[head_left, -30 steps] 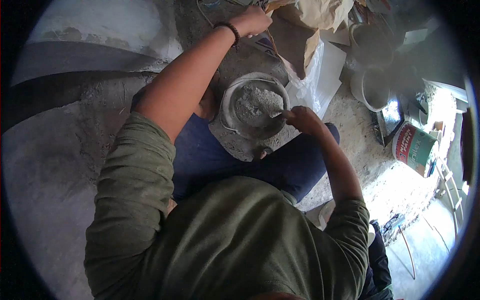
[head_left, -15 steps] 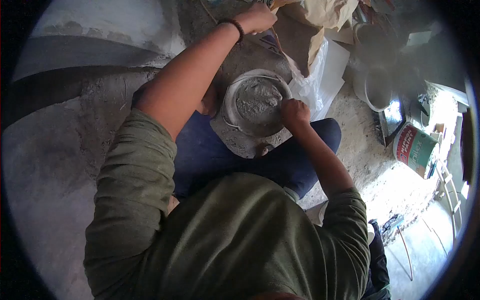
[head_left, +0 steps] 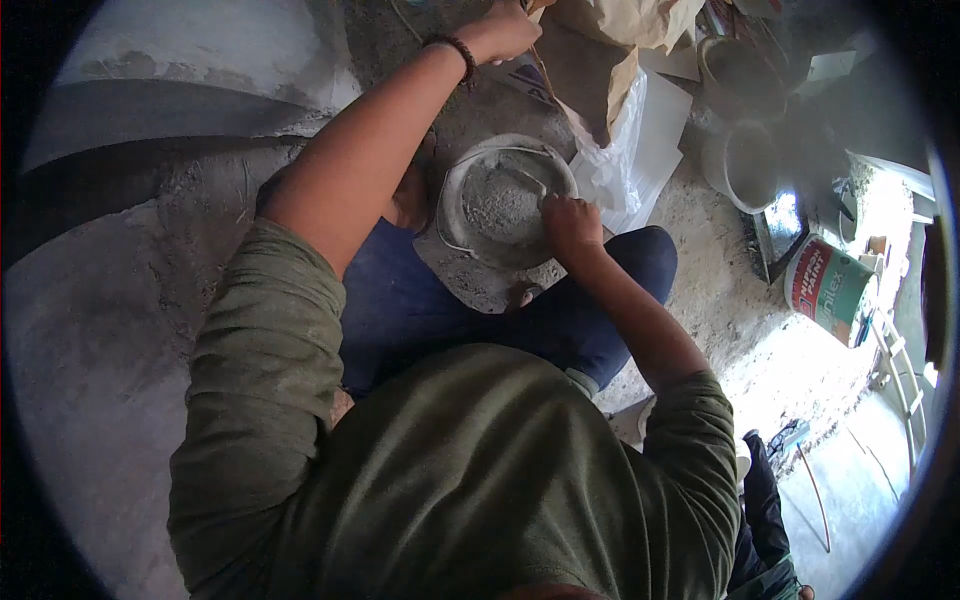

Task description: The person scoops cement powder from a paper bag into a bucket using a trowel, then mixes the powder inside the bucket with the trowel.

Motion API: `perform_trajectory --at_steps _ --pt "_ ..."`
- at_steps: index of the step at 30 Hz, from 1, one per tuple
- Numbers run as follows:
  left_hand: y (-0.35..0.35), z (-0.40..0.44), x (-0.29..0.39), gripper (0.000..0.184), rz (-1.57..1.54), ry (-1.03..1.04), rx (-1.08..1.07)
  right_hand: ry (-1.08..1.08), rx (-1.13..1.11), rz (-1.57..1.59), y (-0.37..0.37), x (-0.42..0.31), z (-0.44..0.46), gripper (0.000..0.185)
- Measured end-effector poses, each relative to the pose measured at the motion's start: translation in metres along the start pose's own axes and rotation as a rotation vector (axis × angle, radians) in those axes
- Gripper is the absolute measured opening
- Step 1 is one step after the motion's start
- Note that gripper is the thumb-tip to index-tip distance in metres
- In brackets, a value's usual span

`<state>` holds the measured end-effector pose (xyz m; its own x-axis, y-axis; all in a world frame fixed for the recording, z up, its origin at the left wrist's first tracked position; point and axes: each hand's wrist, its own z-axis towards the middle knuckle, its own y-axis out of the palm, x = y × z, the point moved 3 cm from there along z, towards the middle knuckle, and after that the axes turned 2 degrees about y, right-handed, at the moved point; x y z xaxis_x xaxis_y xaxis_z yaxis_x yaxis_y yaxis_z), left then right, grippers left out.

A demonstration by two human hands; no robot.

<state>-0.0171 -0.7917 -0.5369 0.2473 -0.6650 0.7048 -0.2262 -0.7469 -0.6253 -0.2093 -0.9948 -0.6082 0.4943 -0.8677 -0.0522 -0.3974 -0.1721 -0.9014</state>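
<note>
Between my legs stands a round bucket with a wire handle, holding grey cement powder. My right hand is closed at the bucket's right rim around the grip of a trowel; its thin metal shank shows, while the blade is hidden in the powder. Beyond the bucket, my left hand is closed on the edge of a brown paper sack. White plastic hangs out beside the sack.
Pale sheets lie right of the sack. Farther right are dusty buckets and a Nippon Paint pail. A curved concrete ledge rises at left. A bare foot is beside the bucket. Dust hangs in the air at upper right.
My right hand has shifted slightly left and the trowel has sunk into the powder, where a heaped load showed before. My left hand stays at the sack. The whole view shifted a little.
</note>
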Motion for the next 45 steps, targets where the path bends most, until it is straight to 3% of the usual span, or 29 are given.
perform_trajectory --at_steps 3,6,7,9,11,12,13,14,17,19,22,25,28,29,32,34,36,41,45 --pt "0.002 -0.003 -0.004 0.040 0.023 0.006 0.016 -0.018 -0.076 0.038 -0.017 0.012 -0.012 0.016" --pt "0.003 -0.022 -0.007 0.049 0.216 0.218 -0.172 -0.065 -0.037 0.073 -0.037 0.029 -0.022 0.019" --pt "0.007 -0.034 -0.017 0.054 0.246 0.189 -0.214 -0.085 0.010 0.084 -0.035 0.034 -0.020 0.019" --pt "0.039 -0.047 -0.069 0.053 0.294 0.257 -0.228 -0.125 0.032 0.036 -0.042 0.032 -0.012 0.020" --pt "0.085 -0.087 -0.123 0.046 0.185 -0.009 -0.130 -0.149 0.039 -0.020 -0.050 0.025 -0.003 0.019" --pt "0.091 -0.130 -0.109 0.039 0.397 -0.142 0.063 -0.159 0.046 -0.049 -0.053 0.020 0.001 0.019" --pt "0.153 -0.111 -0.208 0.032 0.643 0.007 0.032 -0.145 0.085 -0.023 -0.056 0.017 0.005 0.018" --pt "0.154 -0.134 -0.198 0.028 0.581 0.084 0.207 -0.167 0.061 -0.053 -0.061 0.014 0.010 0.018" --pt "0.150 -0.158 -0.164 0.032 0.375 -0.201 0.342 -0.193 -0.036 -0.117 -0.054 0.005 0.007 0.018" --pt "0.153 -0.139 -0.194 0.036 0.390 -0.117 0.463 -0.167 -0.018 -0.140 -0.038 -0.002 0.023 0.019" --pt "0.142 -0.153 -0.191 0.036 0.056 -0.307 0.352 -0.171 -0.057 -0.178 -0.027 -0.023 0.030 0.019" --pt "0.153 -0.135 -0.232 0.037 -0.196 -0.252 0.266 -0.137 -0.059 -0.130 -0.004 -0.031 0.020 0.020" --pt "0.160 -0.133 -0.228 0.037 -0.221 -0.219 0.287 -0.120 -0.027 -0.074 0.018 -0.022 -0.001 0.019" --pt "0.155 -0.134 -0.221 0.037 -0.159 -0.142 0.264 -0.041 -0.124 -0.105 0.006 -0.021 -0.006 0.019" --pt "0.143 -0.135 -0.208 0.037 -0.128 -0.075 0.157 0.025 -0.119 -0.135 -0.031 -0.018 -0.011 0.018" --pt "0.133 -0.136 -0.195 0.036 -0.114 -0.013 0.125 0.014 -0.003 -0.191 -0.052 -0.014 -0.005 0.017" --pt "0.131 -0.136 -0.183 0.034 -0.132 0.028 0.122 0.053 -0.139 -0.229 -0.043 -0.008 0.005 0.018" --pt "0.152 -0.139 -0.171 0.031 -0.364 0.029 0.287 0.261 -0.215 0.034 0.025 -0.005 -0.012 0.022" --pt "0.158 -0.150 -0.159 0.031 -0.518 0.014 0.246 0.402 -0.194 0.276 0.040 -0.017 -0.033 0.026"
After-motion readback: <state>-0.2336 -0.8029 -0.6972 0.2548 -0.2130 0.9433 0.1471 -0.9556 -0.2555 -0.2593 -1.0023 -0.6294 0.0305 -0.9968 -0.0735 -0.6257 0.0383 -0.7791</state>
